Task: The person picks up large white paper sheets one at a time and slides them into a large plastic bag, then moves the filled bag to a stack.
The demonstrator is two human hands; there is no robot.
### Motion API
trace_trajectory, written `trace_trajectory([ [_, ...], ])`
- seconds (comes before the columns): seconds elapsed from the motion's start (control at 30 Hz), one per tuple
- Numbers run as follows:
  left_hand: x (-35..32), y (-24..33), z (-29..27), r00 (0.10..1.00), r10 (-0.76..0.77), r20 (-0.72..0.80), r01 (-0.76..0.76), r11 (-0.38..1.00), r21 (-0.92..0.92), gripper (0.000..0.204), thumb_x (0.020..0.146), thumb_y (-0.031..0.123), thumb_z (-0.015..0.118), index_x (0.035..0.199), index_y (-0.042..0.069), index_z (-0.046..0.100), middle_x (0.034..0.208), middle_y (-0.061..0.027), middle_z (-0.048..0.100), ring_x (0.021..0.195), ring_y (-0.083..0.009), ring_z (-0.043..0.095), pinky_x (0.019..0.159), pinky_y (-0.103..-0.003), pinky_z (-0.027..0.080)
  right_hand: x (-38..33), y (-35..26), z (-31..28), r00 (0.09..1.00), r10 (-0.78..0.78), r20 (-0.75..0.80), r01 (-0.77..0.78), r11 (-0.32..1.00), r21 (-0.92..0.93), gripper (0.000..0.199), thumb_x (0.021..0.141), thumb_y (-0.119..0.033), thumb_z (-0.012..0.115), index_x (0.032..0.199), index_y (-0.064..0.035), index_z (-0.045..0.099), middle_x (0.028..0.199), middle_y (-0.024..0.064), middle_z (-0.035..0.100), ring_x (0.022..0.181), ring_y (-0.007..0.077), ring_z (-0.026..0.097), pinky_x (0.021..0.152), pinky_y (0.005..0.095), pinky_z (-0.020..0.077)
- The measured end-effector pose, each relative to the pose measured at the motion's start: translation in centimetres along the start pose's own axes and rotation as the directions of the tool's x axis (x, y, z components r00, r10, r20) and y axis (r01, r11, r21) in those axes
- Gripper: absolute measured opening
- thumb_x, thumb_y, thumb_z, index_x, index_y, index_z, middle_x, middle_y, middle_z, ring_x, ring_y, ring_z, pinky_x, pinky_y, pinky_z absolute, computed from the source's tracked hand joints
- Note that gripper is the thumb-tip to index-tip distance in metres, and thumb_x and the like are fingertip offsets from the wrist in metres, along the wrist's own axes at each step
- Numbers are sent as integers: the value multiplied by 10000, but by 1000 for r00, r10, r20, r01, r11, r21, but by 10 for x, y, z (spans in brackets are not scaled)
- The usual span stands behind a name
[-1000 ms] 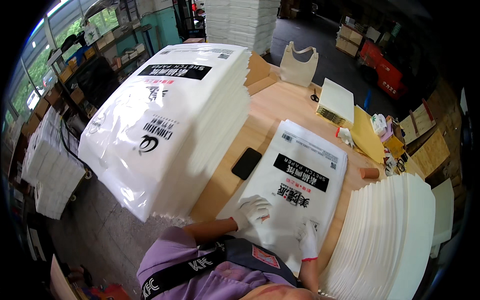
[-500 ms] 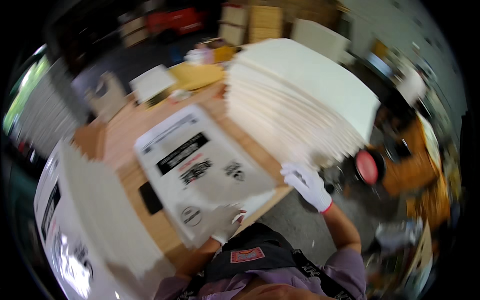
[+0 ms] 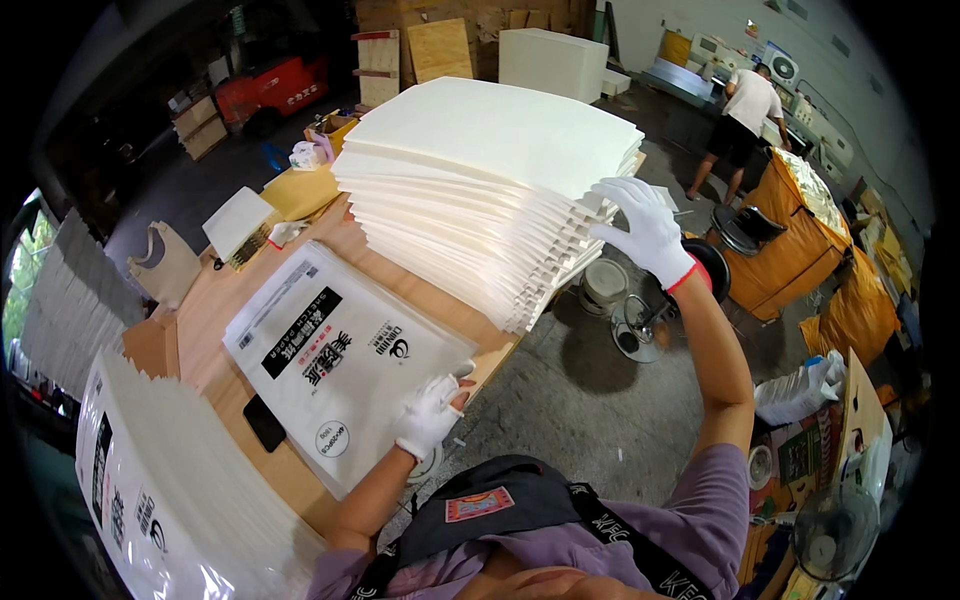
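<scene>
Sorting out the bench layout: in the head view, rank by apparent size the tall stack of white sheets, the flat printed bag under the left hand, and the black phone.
1. Stack of white sheets
2. Printed bag
3. Black phone

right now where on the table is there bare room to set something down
Bare wood shows between the printed bag and the bag pile, by the phone. A narrow strip runs between the bag and paper stack. The far end is crowded.

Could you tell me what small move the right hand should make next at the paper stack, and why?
Probably lift off the top bundle: the right hand rests on the corner of the paper stack, while the left hand holds the printed bag flat on the table.
</scene>
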State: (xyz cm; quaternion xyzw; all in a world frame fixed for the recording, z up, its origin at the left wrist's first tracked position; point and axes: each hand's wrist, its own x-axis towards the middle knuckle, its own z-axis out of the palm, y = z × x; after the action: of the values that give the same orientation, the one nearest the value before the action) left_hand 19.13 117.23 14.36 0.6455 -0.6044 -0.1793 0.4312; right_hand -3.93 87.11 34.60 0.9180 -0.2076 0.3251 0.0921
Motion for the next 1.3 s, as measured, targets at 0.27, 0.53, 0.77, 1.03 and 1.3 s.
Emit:
trace_trajectory([
  [0.27, 96, 70, 2, 986, -163, 44, 163, 847, -507, 388, 968, 310, 502, 1288, 90, 522, 1237, -111, 595, 1023, -246, 612, 872, -324, 477, 20, 36, 27, 926, -360, -114, 334, 921, -201, 219, 832, -296, 622, 967, -125, 638, 958, 32, 660, 952, 224, 624, 840, 346, 483],
  [0.53, 216, 91, -42, 874, -456, 165, 241, 113, -964, 749, 917, 655, 364, 1369, 58, 354, 1283, -183, 532, 803, -186, 575, 708, -293, 501, 52, -44, -10, 707, -698, -114, 666, 711, -225, 97, 756, -205, 592, 734, -120, 551, 691, 39, 547, 660, 232, 563, 606, 358, 451],
  [0.77, 138, 101, -89, 838, -539, 87, 306, 333, -892, 308, 874, 93, 572, 1154, -32, 552, 1054, -154, 643, 914, -220, 661, 736, -332, 566, 18, -102, -62, 810, -576, -113, 585, 779, 224, 276, 789, -284, 671, 1026, -143, 663, 991, 55, 643, 880, 229, 621, 721, 332, 492],
  [1.03, -63, 72, -154, 756, -628, 183, 445, 288, -848, 369, 871, 70, 576, 1212, -68, 562, 1065, -180, 667, 883, -222, 688, 783, -354, 570, -28, -37, 7, 895, -210, 393, -19, 863, 505, 610, 945, -326, 497, 1466, -69, 309, 1399, 220, 445, 1292, 308, 441, 1075, 362, 328],
  [1.3, -183, -96, -83, 763, -626, 162, 644, 712, -280, 364, 871, 262, 617, 1055, -51, 651, 1020, -128, 687, 911, -193, 626, 839, -321, 476, -179, -103, 299, 632, -625, 458, -728, -681, 75, 389, 981, -186, 463, 1316, 11, 474, 1301, 109, 544, 1136, 196, 541, 994, 310, 416],
])
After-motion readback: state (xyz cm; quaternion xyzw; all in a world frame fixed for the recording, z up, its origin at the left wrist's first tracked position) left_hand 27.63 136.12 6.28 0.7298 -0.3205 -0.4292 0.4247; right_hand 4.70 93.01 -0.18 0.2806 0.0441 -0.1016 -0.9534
